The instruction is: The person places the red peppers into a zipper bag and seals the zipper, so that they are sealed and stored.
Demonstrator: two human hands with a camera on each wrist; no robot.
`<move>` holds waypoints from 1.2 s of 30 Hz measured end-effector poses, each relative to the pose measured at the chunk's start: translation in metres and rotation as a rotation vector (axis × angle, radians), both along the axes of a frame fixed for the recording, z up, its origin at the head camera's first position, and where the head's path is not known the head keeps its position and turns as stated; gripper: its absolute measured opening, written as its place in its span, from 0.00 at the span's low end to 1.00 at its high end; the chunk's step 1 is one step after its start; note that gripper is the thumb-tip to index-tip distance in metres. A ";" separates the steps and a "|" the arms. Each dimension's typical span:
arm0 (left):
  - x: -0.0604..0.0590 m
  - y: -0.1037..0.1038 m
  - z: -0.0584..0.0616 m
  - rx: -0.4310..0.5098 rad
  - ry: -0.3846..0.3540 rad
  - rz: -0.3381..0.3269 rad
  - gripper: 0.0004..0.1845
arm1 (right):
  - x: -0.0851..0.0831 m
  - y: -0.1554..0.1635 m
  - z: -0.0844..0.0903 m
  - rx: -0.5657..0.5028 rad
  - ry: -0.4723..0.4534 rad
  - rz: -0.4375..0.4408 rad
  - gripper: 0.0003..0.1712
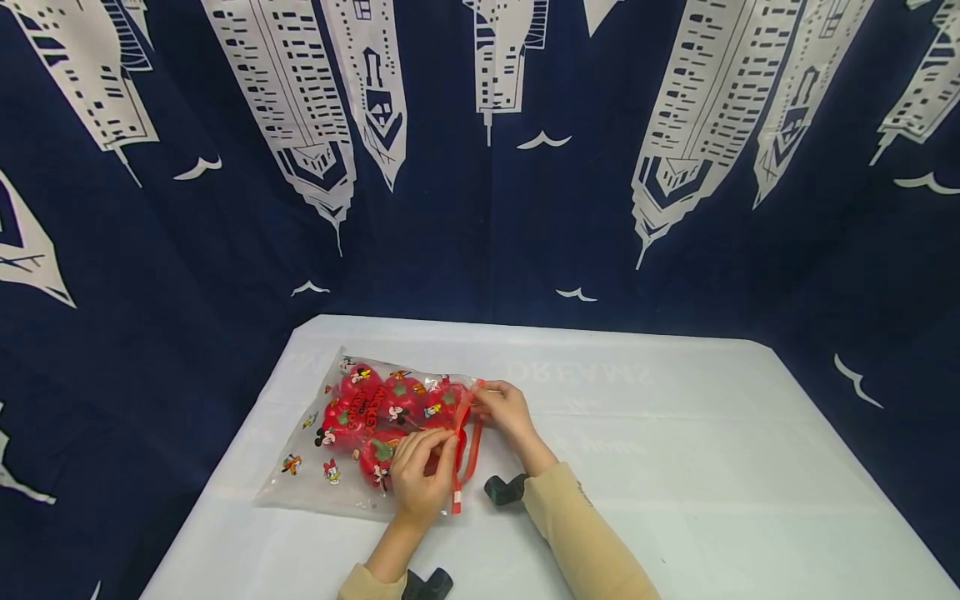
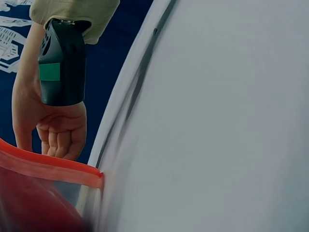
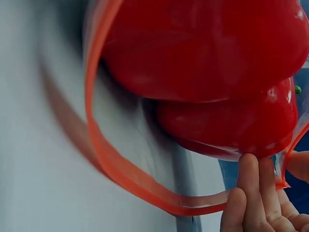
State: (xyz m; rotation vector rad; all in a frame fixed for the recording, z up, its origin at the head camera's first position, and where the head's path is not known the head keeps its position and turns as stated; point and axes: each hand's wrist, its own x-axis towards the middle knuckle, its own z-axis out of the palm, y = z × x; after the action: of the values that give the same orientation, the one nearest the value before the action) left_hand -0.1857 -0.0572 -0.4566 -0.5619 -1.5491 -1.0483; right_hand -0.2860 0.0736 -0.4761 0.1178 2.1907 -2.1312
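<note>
A clear zip bag [image 1: 281,483] printed with cartoon figures lies on the table, holding several red bell peppers [image 1: 360,417]. Its mouth faces right, edged by two red strips [image 3: 116,174] that bow apart in the right wrist view, with shiny peppers [image 3: 203,53] just inside. My left hand [image 1: 420,475] pinches the nearer red strip about midway, its other fingers bent over the bag. At the far corner of the mouth, my right hand [image 1: 506,410] pinches the rim between thumb and fingers [image 3: 248,193]. In the left wrist view, the right hand [image 2: 53,125] appears behind the red rim [image 2: 53,166].
A white-covered table [image 1: 675,467] carries the bag on its left half. Behind it hangs a dark blue cloth [image 1: 465,233] with white building prints. Black wrist devices [image 1: 504,490] sit beside both wrists, below beige sleeves [image 1: 585,533].
</note>
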 end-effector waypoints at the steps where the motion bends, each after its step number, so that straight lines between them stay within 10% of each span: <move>1: 0.000 0.000 0.000 0.000 0.000 0.001 0.13 | 0.000 0.000 0.001 -0.003 -0.003 -0.002 0.17; 36: -0.025 -0.018 -0.045 -0.107 -0.200 -0.024 0.12 | 0.011 0.055 -0.003 0.064 0.098 -0.237 0.09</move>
State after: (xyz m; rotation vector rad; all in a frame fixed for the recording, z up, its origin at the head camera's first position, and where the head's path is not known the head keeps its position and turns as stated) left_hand -0.2105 -0.0747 -0.5016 -0.5632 -1.7862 -1.0699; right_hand -0.2746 0.1281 -0.4790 0.2979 2.4105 -2.2291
